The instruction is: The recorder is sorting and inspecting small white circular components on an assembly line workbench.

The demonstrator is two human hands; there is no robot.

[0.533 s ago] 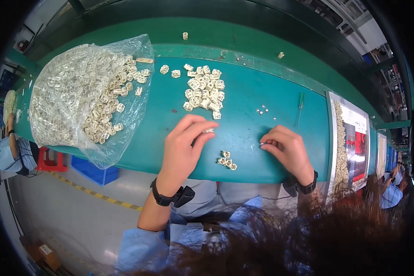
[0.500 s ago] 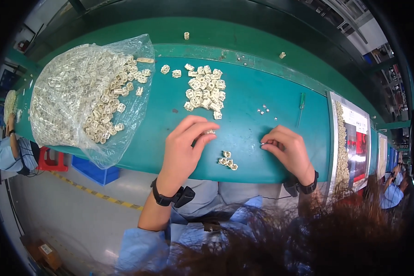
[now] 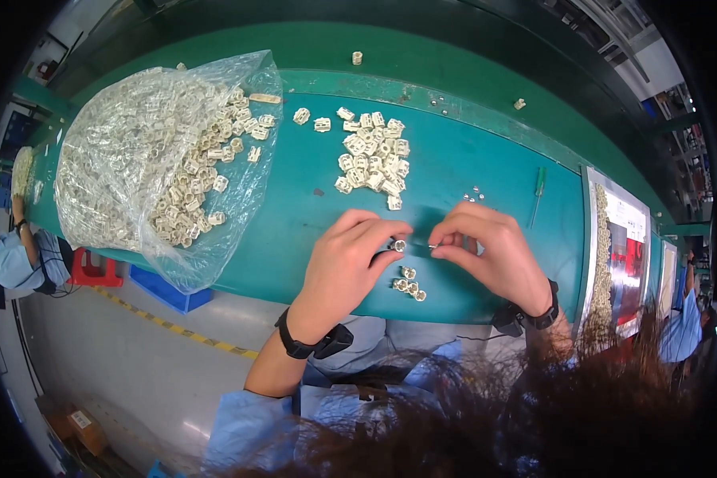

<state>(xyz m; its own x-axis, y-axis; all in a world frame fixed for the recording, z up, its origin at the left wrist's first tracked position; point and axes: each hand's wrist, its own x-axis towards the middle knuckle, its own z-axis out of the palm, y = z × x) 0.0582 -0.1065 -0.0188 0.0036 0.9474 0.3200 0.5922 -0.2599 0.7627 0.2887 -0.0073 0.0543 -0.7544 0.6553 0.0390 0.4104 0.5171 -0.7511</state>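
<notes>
Left grip [image 3: 344,269] pinches a ring [image 3: 399,246], right grip [image 3: 492,251] a metal bit [image 3: 432,246], still apart; near cluster [image 3: 409,285] seems done, far pile [image 3: 374,155] pending.

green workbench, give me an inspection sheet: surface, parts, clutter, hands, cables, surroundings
Surface: green tabletop, one small dark mark.
Parts: pile of cream parts, mid-bench; small cream cluster near the front edge; loose metal bits beyond the right hand.
Clutter: clear bag of cream pieces, left; green-handled screwdriver, right.
Hands: left hand holds a cream piece; right pinches a small metal piece.
Cables: thin dark cable near the right wrist.
Surroundings: red stool, blue bin, left.
</notes>
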